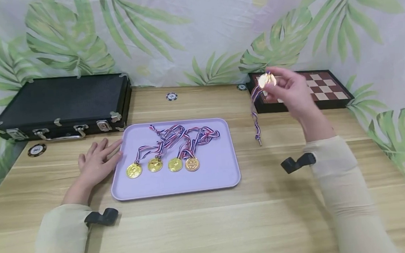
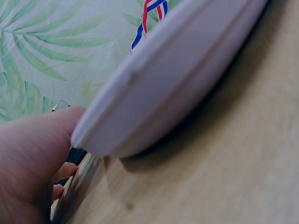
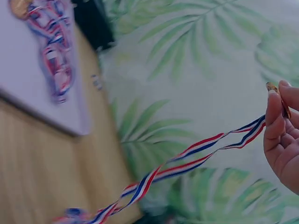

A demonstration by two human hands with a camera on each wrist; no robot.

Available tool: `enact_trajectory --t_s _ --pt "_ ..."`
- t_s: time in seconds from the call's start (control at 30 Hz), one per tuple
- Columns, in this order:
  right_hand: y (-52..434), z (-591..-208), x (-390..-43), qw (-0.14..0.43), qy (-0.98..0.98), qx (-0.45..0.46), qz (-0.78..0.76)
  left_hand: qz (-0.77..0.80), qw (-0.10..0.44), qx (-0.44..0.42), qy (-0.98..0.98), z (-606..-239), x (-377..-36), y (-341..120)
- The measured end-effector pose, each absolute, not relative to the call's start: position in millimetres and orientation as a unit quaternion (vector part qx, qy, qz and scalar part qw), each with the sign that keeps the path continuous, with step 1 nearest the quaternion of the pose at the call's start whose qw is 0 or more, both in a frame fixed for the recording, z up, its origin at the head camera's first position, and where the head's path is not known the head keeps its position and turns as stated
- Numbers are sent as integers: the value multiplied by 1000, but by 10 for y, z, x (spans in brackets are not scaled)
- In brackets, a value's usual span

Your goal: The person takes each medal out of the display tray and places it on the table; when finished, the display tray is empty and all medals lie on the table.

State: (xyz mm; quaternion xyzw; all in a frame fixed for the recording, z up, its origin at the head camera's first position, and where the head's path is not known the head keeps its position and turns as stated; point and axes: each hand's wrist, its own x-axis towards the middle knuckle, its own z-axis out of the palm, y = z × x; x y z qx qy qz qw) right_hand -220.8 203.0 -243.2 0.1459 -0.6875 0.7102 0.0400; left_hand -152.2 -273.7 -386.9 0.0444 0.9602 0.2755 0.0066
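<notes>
My right hand (image 1: 289, 91) pinches a gold medal (image 1: 267, 80) between thumb and fingers, raised in front of the checkered board. The medal's red, white and blue ribbon (image 3: 187, 156) hangs down from it in a long twisted loop. My left hand (image 1: 99, 161) rests on the table with fingers spread, the thumb side against the left rim of a lilac tray (image 1: 224, 180). On the tray, several medals lie in a row: three gold ones, such as the leftmost medal (image 1: 134, 170), and a bronze-coloured medal (image 1: 192, 164) at the right end. Their striped ribbons (image 1: 169, 138) lie bunched behind them.
A black hard case (image 1: 63, 101) with metal latches stands at the back left. At the back right sits a checkered game board (image 1: 321, 87). Poker chips lie on the table: one chip (image 1: 37, 150) before the case, another chip (image 1: 172, 96) behind the tray, and one beside the board.
</notes>
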Motion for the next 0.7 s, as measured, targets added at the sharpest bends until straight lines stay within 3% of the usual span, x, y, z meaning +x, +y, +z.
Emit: enact_trajectory --t_s 0.17,0.43,0.7 --pt "1967 -2962 -2197 21 -778 96 621 271 -1 50 961 -3883 -1524 -2747" --pt "1891 -3600 -1918 -74 -844 61 528 274 -5 50 960 -3878 -1515 -2735" --pt "1858 -3841 -1785 -69 -872 137 465 272 0 43 961 -3883 -1516 -2752"
